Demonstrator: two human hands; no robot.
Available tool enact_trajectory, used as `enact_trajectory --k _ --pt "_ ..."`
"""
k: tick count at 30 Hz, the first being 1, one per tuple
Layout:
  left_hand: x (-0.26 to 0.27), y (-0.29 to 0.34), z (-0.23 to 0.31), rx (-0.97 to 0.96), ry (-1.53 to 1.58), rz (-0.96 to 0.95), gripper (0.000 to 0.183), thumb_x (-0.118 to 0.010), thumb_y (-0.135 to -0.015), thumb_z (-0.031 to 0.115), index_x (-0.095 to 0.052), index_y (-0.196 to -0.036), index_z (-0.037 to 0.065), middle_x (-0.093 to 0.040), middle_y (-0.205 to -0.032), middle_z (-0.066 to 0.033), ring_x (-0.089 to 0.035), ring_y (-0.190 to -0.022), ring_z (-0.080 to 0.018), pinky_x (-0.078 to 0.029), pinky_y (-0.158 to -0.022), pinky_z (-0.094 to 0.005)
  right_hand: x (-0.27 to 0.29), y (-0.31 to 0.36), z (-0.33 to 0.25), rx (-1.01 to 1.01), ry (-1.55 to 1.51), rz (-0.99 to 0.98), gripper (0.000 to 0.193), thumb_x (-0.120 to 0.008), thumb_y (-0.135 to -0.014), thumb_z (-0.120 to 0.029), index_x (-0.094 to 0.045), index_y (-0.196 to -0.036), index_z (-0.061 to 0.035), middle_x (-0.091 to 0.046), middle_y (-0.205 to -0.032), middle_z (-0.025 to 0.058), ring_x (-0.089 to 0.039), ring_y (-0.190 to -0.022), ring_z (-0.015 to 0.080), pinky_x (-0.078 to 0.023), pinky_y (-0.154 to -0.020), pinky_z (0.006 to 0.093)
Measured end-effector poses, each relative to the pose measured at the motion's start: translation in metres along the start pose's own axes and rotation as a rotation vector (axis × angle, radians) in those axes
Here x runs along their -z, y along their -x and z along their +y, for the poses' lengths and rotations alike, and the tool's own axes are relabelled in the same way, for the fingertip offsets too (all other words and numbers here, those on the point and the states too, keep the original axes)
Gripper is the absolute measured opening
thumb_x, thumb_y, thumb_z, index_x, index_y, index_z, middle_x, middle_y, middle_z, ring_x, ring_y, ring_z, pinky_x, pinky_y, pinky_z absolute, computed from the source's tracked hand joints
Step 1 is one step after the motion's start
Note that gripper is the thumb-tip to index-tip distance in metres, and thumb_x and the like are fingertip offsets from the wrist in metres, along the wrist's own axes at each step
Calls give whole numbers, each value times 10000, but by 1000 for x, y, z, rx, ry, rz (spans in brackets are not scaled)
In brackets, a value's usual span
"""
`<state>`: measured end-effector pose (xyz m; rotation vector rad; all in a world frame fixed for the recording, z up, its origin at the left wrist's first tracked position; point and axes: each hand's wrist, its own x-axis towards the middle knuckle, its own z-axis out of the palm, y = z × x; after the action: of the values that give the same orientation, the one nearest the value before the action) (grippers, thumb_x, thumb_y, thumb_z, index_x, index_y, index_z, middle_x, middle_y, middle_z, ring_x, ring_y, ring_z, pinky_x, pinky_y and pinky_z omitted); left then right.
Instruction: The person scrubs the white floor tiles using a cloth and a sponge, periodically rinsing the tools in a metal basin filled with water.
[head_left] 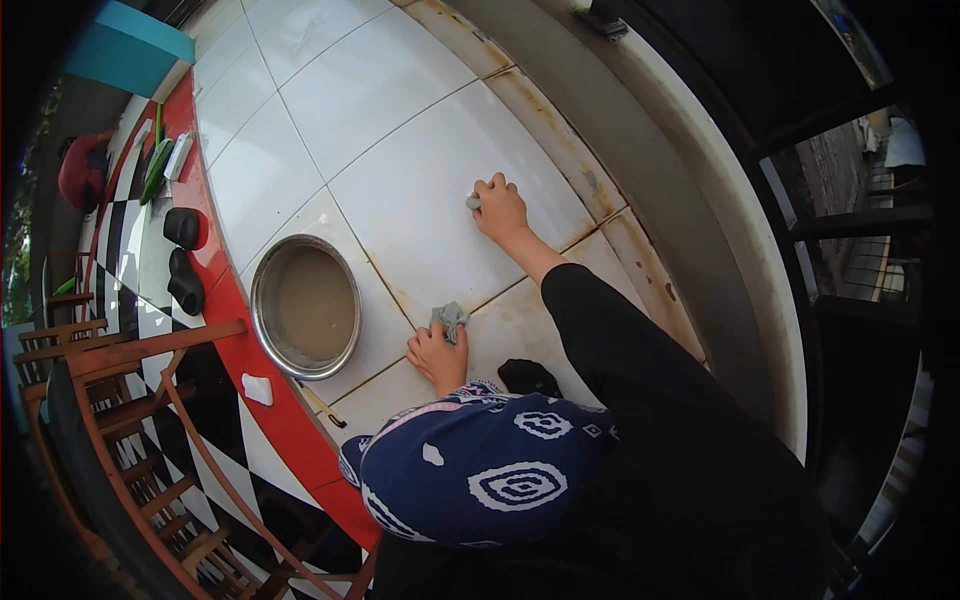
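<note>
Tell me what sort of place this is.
Probably a tiled porch or terrace: white floor tiles edged by a red strip, a black-and-white checkered floor beyond it, and black shoes by that edge.

A person's right hand grips a small grey object, its kind unclear, against the white tiled floor, while the left hand, lower and further left, holds a crumpled grey-green cloth near a tile joint. Left of both hands stands a round metal basin containing cloudy, brownish liquid. Beyond the basin run a red border, bearing a white object, and black-and-white checkered flooring beneath wooden furniture.
</note>
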<state>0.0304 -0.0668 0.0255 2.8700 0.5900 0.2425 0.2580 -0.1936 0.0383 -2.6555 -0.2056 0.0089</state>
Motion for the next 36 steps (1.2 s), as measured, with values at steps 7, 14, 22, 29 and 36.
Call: enact_trajectory --k 7,14,22,29,36 --pt "3 -9 -8 122 2 -101 300 -684 -721 430 -621 -765 140 -589 -808 -37 -534 -837 -290 -368 -751 -432 17 44 18 60 -28 -136 280 -723 -716 -142 -598 -967 -141 -497 -1045 108 -566 -885 317 -548 -678 395" --pt "-4 -6 -8 163 36 -166 276 -691 -731 419 -596 -758 161 -566 -833 -25 -526 -843 -278 -365 -737 -423 19 104 34 172 -44 4 333 -749 -670 -111 -579 -953 -152 -481 -1020 81 -544 -906 296 -551 -647 382" --pt "-1 -16 2 75 -14 -180 261 -682 -753 387 -577 -746 149 -548 -817 -29 -526 -848 -271 -365 -727 -411 -4 -42 -17 -9 41 -73 248 -702 -731 -130 -594 -954 -115 -503 -1006 119 -565 -862 328 -555 -641 397" --pt "0 -6 6 113 40 -7 289 -687 -769 311 -584 -915 84 -511 -1108 -158 -482 -1055 -341 -387 -885 -451 18 104 29 130 -14 -33 354 -755 -653 -98 -591 -960 -160 -479 -1008 84 -547 -866 298 -545 -642 379" --pt "-8 24 17 -86 161 -92 571 -548 -853 60 -354 -1386 0 -308 -1452 -229 -277 -1349 -395 -258 -1100 -455 4 64 9 146 -57 18 313 -737 -678 -98 -584 -948 -140 -491 -1010 102 -550 -878 309 -553 -632 369"
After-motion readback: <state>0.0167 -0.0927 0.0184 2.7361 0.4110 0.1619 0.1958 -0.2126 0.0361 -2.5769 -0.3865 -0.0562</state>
